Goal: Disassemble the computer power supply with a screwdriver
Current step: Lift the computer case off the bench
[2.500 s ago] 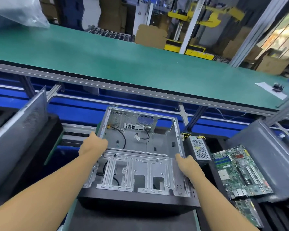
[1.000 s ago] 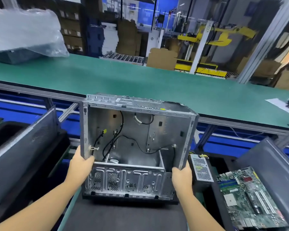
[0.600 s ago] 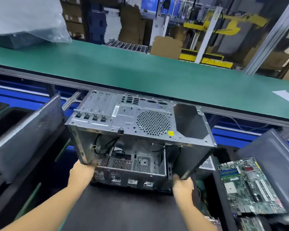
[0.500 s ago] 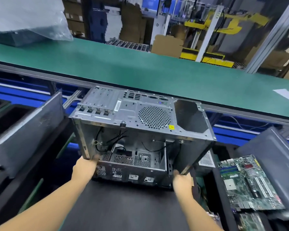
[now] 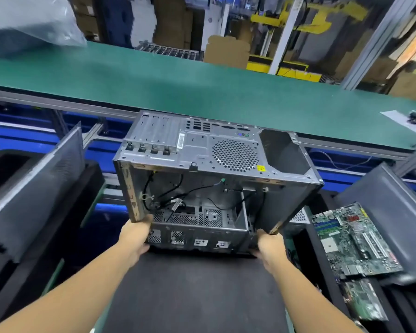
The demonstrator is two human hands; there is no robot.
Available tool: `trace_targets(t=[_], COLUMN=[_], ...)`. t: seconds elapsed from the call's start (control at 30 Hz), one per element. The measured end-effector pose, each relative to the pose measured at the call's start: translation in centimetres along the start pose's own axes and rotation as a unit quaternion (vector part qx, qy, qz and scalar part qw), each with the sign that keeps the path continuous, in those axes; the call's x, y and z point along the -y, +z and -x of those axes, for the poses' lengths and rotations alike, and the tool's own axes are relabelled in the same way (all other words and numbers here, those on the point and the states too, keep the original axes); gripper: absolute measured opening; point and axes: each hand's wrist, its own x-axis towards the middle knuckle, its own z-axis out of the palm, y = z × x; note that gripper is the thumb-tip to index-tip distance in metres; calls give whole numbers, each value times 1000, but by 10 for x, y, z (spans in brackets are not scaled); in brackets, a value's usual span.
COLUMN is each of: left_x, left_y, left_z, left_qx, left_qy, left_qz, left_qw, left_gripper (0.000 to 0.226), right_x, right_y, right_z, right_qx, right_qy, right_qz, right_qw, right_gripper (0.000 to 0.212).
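Power supply [image 5: 299,216] mostly hidden behind case [image 5: 197,150].

So the case [image 5: 216,179] sits dead centre in front of me, tipped so its rear panel faces up and the open side faces me. My left hand [image 5: 135,236] grips its near-left corner and my right hand [image 5: 269,246] the near-right one. The mat [image 5: 190,296] lies under my arms, with the case at its far edge. Can't tell if they touch.

The power supply [image 5: 298,215] peeks out just behind the case's right corner. Further right, a motherboard [image 5: 353,239] lies against a leaning panel [image 5: 394,212], with a second board [image 5: 363,301] nearer me. Another panel [image 5: 34,188] leans on my left.

The conveyor belt [image 5: 202,92] runs across behind everything, with a plastic bag [image 5: 29,20] at its far left and a sheet of paper [image 5: 404,121] at its right end.
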Motion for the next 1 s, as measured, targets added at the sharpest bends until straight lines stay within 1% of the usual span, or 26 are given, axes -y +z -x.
trace_targets(t=[0.17, 0.27, 0.33, 0.43, 0.53, 0.67, 0.83, 0.9, 1.0], left_x=[-26, -42, -53, -64, -71, -79, -89, -91, -92], left_y=[17, 27, 34, 43, 53, 63, 69, 71, 72], left_z=[-21, -37, -48, -64, -74, -83, -95, -97, -98], left_qx=[-6, 0, -6, -19, -23, -21, -27, -26, -23], left_qy=[12, 11, 13, 13, 17, 20, 20, 16, 11], left_qz=[-1, 17, 16, -4, -2, -3, -10, -12, -20], left_qw=[1000, 1000, 1000, 1000, 1000, 1000, 999, 999, 999], left_gripper=[44, 33, 38, 48, 42, 38, 43, 40, 36], right_x=[22, 32, 38, 47, 58, 69, 73, 75, 75], right_y=[15, 25, 31, 39, 44, 48, 54, 55, 55], right_z=[-31, -49, -62, -82, -96, -110, -125, -126, -129], right_qx=[3, 10, 12, 15, 22, 36, 35, 36, 37], right_qy=[6, 4, 1, 0, -6, -7, -15, -14, -17], right_qz=[-3, 0, 5, 16, 22, 23, 25, 19, 24], right_qw=[1000, 1000, 1000, 1000, 999, 999, 999, 999, 999], right_gripper=[25, 15, 9, 14, 8, 8, 19, 16, 21])
